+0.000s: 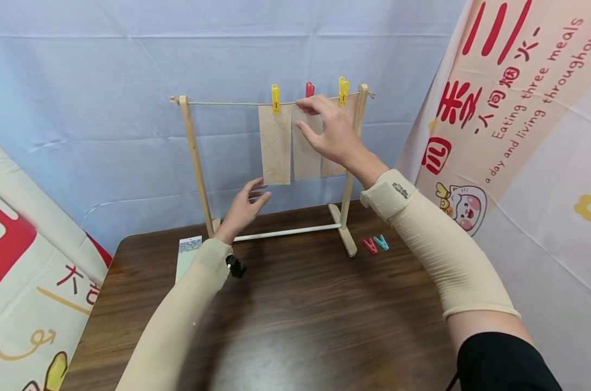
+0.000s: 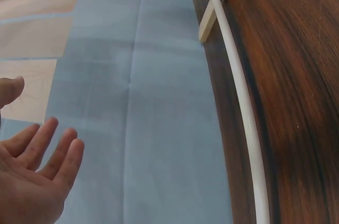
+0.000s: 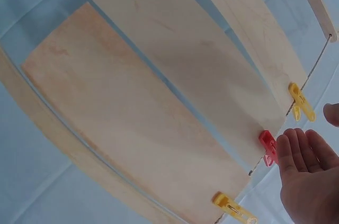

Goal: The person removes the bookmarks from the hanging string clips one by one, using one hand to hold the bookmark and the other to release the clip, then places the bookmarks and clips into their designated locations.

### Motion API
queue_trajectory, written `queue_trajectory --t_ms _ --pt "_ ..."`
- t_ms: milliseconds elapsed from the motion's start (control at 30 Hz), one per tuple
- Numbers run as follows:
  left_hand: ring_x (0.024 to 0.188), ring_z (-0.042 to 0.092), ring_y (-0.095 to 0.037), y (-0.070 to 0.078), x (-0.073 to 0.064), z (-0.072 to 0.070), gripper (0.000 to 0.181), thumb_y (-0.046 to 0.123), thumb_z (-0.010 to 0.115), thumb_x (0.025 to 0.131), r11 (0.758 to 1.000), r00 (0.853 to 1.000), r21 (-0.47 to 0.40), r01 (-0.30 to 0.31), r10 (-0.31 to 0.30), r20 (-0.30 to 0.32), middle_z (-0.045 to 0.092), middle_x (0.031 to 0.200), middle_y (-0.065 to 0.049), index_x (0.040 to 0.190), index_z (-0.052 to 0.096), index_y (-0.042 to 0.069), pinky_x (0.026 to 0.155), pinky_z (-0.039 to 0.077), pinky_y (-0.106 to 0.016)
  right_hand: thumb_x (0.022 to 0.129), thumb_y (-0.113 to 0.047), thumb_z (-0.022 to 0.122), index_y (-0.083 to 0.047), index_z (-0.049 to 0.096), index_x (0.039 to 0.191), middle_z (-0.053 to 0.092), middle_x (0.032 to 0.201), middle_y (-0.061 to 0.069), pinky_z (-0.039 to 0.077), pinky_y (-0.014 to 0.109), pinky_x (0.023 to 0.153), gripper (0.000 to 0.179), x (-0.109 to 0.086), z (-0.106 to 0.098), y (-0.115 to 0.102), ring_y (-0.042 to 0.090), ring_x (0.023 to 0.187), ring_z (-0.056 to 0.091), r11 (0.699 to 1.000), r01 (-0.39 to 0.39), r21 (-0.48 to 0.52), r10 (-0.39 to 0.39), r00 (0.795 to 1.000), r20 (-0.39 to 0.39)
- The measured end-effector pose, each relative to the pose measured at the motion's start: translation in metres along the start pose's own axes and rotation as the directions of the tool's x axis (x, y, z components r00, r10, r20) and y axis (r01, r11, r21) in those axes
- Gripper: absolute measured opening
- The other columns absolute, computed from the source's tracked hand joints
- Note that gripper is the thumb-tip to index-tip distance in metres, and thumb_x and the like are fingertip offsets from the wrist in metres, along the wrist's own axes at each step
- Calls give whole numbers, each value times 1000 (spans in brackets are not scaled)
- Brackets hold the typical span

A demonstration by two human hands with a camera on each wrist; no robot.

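Three pale paper strips hang side by side from a thin rope (image 1: 227,103). A yellow clothespin (image 1: 275,99) clips the left strip (image 1: 275,149), a red clothespin (image 3: 268,146) the middle strip (image 1: 306,160), and another yellow clothespin (image 1: 343,91) the right strip (image 3: 132,123). My right hand (image 1: 336,133) is raised before the middle strip, fingers extended near the red clothespin, holding nothing. Beneath the left strip is my left hand (image 1: 243,212), empty, its fingers spread and fingertips close to the strip's lower edge.
The rope runs between two wooden posts (image 1: 196,163), with a white rod (image 1: 285,232) low between them. A red clothespin (image 1: 370,245) and a blue clothespin (image 1: 381,242) lie right of the stand. A pale green card (image 1: 185,258) lies on the brown table (image 1: 295,304), partly behind my left forearm.
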State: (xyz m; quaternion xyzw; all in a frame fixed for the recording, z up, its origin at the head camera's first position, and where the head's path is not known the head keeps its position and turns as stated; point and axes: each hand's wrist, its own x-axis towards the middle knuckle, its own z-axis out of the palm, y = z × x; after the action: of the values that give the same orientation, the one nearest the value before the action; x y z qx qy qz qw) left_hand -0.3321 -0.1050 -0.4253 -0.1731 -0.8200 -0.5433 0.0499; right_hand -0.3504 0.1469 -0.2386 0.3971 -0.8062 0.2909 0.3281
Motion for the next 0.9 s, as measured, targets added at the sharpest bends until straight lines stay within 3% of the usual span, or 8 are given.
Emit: queue_trajectory --t_ms 500,900 --pt "130 51 -30 6 -3 4 52 39 59 101 1000 999 1 16 -16 -31 53 142 -9 147 47 17 107 43 -45 98 -22 66 -2 59 133 62 127 12 47 36 98 41 14 -1 -6 25 110 58 999 -6 -44 8 999 47" --pt "118 59 -31 9 -2 4 31 29 61 102 999 992 4 -44 44 -118 61 127 -12 127 59 11 104 45 -46 99 -25 64 -3 56 137 61 132 11 45 32 100 45 26 4 -10 23 116 57 997 -46 -68 52 994 94"
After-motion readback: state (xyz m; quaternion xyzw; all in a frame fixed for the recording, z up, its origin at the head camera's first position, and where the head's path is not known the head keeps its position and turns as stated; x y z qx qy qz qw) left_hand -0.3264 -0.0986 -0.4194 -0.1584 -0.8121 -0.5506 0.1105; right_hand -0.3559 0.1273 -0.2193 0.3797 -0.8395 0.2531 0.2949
